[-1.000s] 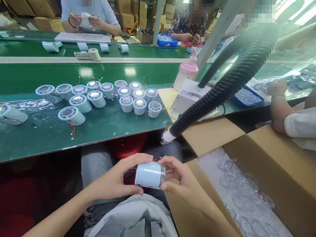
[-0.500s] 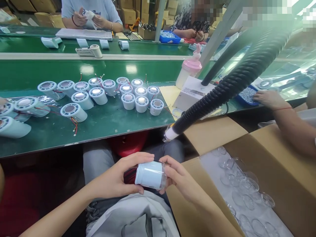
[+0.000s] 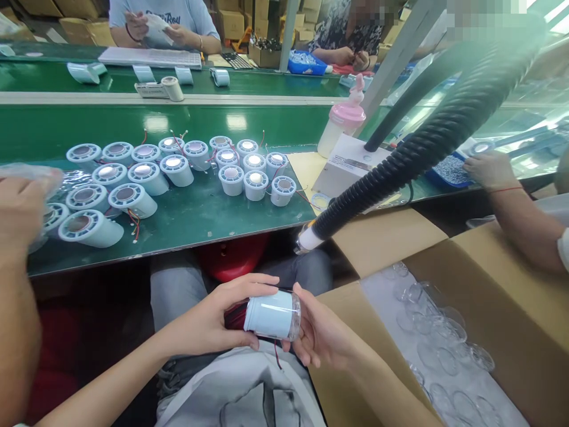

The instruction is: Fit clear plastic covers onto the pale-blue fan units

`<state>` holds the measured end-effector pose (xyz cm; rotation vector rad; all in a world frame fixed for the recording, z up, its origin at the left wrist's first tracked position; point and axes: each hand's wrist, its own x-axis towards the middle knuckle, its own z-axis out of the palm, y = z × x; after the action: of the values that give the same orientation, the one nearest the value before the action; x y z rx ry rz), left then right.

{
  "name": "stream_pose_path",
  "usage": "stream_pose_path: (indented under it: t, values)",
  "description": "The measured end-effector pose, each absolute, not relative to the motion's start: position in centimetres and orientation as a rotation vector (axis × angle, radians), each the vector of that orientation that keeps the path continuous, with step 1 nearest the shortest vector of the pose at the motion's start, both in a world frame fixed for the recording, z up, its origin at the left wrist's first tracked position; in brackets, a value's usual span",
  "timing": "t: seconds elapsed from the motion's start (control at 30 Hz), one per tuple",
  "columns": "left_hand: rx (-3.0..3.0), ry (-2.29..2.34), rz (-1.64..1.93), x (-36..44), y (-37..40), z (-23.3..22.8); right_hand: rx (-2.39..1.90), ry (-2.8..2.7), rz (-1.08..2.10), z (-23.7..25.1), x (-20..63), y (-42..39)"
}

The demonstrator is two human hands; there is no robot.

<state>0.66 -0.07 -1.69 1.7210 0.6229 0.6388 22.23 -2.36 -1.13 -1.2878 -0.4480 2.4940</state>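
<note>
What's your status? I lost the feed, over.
Left hand and right hand both grip the pale blue cylinder over the lap. Clear cap on its right end. Black hose nozzle hangs above, apart.

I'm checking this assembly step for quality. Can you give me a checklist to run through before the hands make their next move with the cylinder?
1. Left hand has a grip on the pale blue plastic cylinder: ok.
2. Right hand is at the clear domed cover on the cylinder's end: ok.
3. Cover seated fully: cannot tell.
4. Thin red wire hangs loose below the cylinder, not pinched: ok.
5. Open cardboard box of clear covers beside the right hand: ok.
6. Black corrugated hose hangs apart from both hands: ok.
</note>
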Motion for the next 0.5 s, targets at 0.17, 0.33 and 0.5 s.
stream_pose_path:
  t: [0.17, 0.33, 0.5]
  values:
    - [1.737, 0.660, 0.595, 0.8, -0.4, -1.5, -1.367, -0.480, 2.525, -0.8, 22.0, -2.4]
    - [1.482, 0.752, 0.539, 1.2, -0.7, -0.6, -1.489, -1.042, 2.032, -1.7, 22.2, -3.3]
    - [1.125, 0.735, 0.533, 1.4, -1.0, -0.5, -1.026, -1.785, 1.013, -2.5, 23.3, -4.1]
